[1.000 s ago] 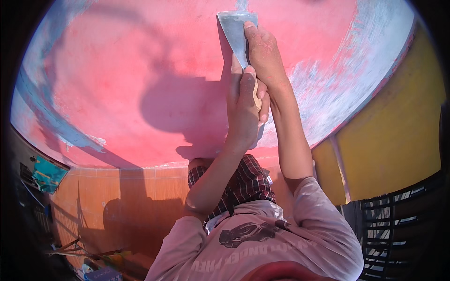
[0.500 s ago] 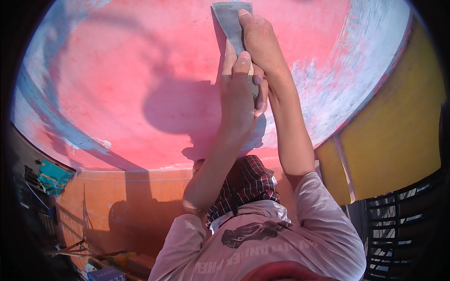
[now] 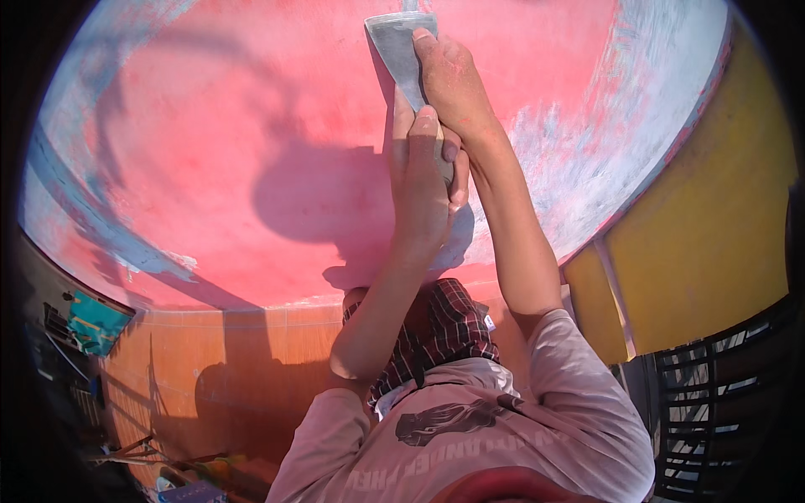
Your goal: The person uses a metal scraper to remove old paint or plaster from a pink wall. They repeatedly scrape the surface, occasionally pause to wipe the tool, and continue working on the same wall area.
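Note:
A wide-bladed metal scraper lies against the pink painted wall, its broad edge pointing away from me. My left hand is closed around the handle, thumb along its top near the blade's neck. Farther up, my right hand grips the scraper at its right side, with the thumb pressed on the blade. Most of the right fingers are hidden behind the tool. Just beyond the blade's edge a pale bluish streak shows in the pink paint.
Patchy pale blue paint borders the pink on the right. A yellow wall adjoins there, above a dark metal grille. Below is an orange tiled surface. Assorted items, including a purple box, lie at lower left.
Both hands have drawn the scraper slightly toward me and to the left along the wall. The grip looks the same.

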Demonstrator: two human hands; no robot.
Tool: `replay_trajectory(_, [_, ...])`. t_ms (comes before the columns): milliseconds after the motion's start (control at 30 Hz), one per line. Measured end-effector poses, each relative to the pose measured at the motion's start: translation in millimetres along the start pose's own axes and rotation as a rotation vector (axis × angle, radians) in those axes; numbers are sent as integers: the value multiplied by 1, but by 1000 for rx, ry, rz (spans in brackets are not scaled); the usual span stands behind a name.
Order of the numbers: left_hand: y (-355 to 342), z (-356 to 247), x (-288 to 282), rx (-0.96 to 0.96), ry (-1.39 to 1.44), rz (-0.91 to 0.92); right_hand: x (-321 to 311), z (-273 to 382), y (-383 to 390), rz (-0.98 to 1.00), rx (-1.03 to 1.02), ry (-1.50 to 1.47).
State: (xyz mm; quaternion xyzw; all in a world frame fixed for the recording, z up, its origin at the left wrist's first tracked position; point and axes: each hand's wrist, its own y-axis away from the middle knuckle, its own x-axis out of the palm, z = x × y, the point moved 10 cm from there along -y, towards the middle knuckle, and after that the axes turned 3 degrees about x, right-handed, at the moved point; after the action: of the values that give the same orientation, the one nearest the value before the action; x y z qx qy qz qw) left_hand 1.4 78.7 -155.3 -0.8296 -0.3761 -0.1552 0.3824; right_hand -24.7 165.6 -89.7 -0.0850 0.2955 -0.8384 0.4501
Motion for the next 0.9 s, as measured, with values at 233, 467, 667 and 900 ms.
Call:
replay_trajectory(233, [6, -7, -1, -53, 17, -18, 4, 12, -3, -13, -99, 17])
replay_trajectory(467, [-4, -24, 10, 100, -39, 110, 5, 0, -8, -5, 36, -66])
replay_trajectory(667, [-3, -17, 11, -11, -76, 41, 0, 21, -11, -24, -79, 3])
replay_trajectory(900, [-9, -18, 7, -17, -73, 22, -2, 16, -13, -17, -21, -84])
